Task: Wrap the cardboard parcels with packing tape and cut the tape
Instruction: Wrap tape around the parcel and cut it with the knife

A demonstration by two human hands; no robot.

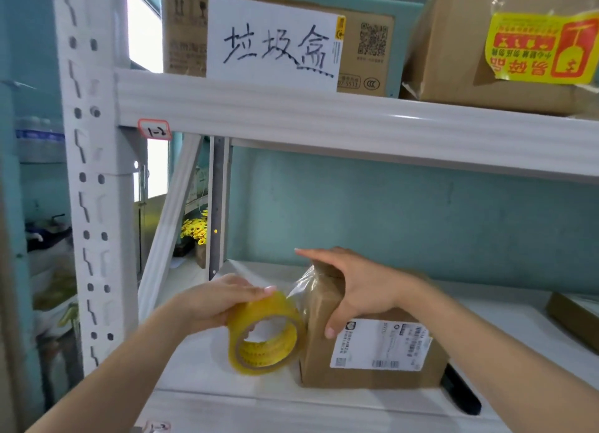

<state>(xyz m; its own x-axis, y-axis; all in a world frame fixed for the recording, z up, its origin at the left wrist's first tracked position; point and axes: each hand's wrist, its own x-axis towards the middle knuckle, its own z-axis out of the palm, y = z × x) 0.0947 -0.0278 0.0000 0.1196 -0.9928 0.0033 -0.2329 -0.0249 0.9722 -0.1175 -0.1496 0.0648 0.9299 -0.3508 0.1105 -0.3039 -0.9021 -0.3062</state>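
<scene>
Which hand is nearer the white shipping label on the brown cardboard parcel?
Right. The right hand grips the brown cardboard parcel, thumb tip just left of the white shipping label. The left hand holds the yellow tape roll, farther left.

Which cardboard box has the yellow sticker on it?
The top-shelf box on the right, film-wrapped. The box beside it carries a white handwritten sign instead.
</scene>
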